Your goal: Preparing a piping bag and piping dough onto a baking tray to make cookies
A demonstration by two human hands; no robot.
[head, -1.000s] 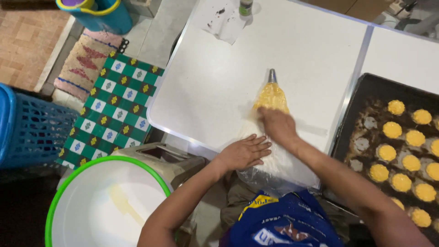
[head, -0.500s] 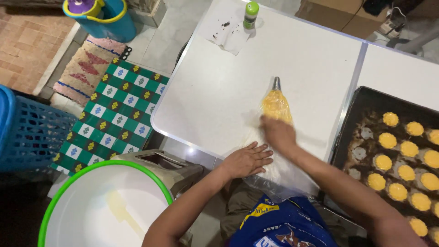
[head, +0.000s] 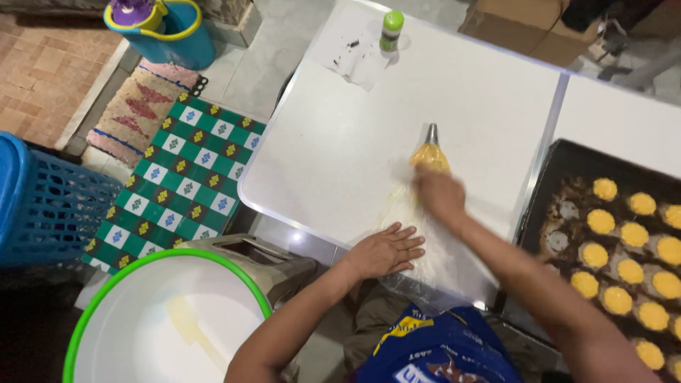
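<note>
A piping bag [head: 428, 191] is lying on the white table [head: 454, 106], its metal nozzle pointing away from the person and yellow batter packed toward the tip. The right hand [head: 440, 195] is pressing down on the bag just behind the filled part, fingers curled over the plastic; it is blurred, so exactly how tightly they are closing cannot be told. Compared with a second ago, this hand is sitting about as far behind the batter as before, though the whole scene is showing lower and the table's far edge is now coming into view. The left hand [head: 386, 250] is lying flat on the bag's empty tail near the table's near edge, fingers spread and holding nothing, much as earlier. A dark baking tray [head: 560, 170] with yellow cookies is sitting to the right, and a white basin with a green rim [head: 163, 262] is standing below the table on the left
</note>
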